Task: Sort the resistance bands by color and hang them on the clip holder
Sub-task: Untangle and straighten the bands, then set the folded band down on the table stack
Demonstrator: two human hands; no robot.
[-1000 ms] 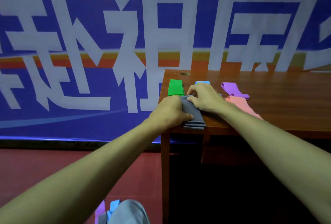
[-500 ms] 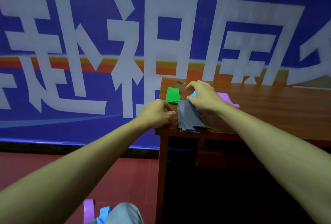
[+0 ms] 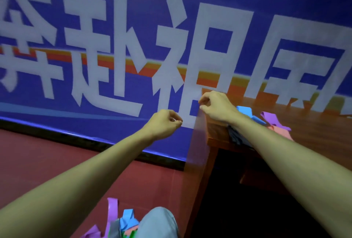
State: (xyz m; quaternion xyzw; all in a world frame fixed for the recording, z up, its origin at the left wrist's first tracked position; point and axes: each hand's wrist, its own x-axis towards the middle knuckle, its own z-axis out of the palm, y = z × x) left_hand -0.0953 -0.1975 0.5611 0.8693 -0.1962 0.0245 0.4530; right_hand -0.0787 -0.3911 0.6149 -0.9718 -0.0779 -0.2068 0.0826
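Note:
My right hand [image 3: 215,107] is raised over the left corner of the wooden table [image 3: 314,123] and pinches the top of a blurred, greyish band [image 3: 197,142] that hangs straight down past the table's edge. My left hand [image 3: 165,124] hovers to the left of that band with curled fingers, thumb against forefinger, and nothing visible in it. On the table behind my right forearm lie a stack of grey bands [image 3: 236,137], a blue band [image 3: 245,111], a purple band [image 3: 272,120] and a pink band [image 3: 281,133]. No clip holder is in view.
A loose heap of bands [image 3: 122,222], purple, blue, grey and others, lies by my knee [image 3: 158,222] at the bottom edge. A blue banner [image 3: 114,28] with large white characters covers the wall behind. Red floor [image 3: 57,161] spreads to the left.
Both hands have come up off the table's corner and a grey band now hangs from my right hand. My view has turned left, so the table sits further right.

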